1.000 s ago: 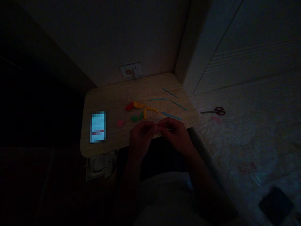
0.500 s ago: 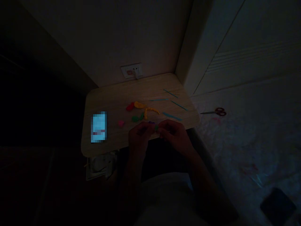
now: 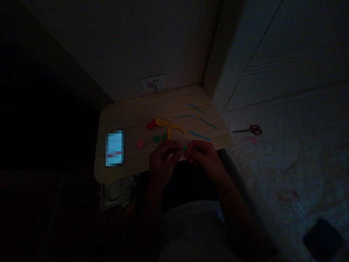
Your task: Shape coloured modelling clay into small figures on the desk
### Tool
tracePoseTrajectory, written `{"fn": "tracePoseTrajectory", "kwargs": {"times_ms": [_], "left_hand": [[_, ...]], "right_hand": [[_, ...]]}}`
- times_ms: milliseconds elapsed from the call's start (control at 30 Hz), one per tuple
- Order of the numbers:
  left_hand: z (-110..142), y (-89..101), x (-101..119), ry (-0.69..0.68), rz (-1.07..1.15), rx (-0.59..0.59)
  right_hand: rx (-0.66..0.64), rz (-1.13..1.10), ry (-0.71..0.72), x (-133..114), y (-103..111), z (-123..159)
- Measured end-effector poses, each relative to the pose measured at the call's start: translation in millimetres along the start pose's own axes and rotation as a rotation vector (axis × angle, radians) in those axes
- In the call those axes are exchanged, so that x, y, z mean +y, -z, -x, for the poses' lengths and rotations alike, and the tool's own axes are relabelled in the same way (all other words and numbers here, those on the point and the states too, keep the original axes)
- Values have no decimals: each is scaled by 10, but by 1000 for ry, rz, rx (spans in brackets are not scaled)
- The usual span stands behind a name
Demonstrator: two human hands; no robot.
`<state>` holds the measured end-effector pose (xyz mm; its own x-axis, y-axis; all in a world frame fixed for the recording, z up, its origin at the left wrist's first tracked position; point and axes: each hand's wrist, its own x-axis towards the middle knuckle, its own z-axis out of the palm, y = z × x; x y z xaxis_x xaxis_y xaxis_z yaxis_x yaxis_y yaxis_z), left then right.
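The room is very dark. My left hand (image 3: 163, 160) and my right hand (image 3: 203, 155) meet at the near edge of a small wooden table (image 3: 128, 116), fingers pinched together on a tiny green piece (image 3: 185, 148) held between them. Just beyond my hands lie soft coloured pieces: a red one (image 3: 150, 125), a yellow one (image 3: 161, 122), a yellow-orange strip (image 3: 174, 128), a green one (image 3: 157, 138) and a pink one (image 3: 140, 143). Several thin blue strips (image 3: 199, 135) lie on the right part of the table.
A lit phone (image 3: 115, 148) lies on the table's left side. A wall socket (image 3: 152, 83) sits behind the table. Red-handled scissors (image 3: 249, 130) lie on the pale surface to the right. A dark flat object (image 3: 323, 240) rests at the bottom right.
My hands have stayed at the table's near edge, shifting slightly; a small green piece now shows between the fingertips.
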<state>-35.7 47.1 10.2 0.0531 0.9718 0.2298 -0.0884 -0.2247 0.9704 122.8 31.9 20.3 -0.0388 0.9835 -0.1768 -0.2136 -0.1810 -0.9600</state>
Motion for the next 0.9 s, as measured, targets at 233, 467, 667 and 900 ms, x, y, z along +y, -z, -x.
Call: {"fn": "tracePoseTrajectory", "kwargs": {"times_ms": [233,467,667,900], "left_hand": [[19,9,-43,-134,-58,-36],[9,18,-12,-232,-113,-107],[-6,33,-3,-286,-243,-145],[3,23,40,-312,-278,-82]], "right_hand": [[-36,-27,1,-32,10,28],[-13,13,21,-32,23,16],[19,31,64,-48,11,10],[23,34,39,-53,10,19]]}}
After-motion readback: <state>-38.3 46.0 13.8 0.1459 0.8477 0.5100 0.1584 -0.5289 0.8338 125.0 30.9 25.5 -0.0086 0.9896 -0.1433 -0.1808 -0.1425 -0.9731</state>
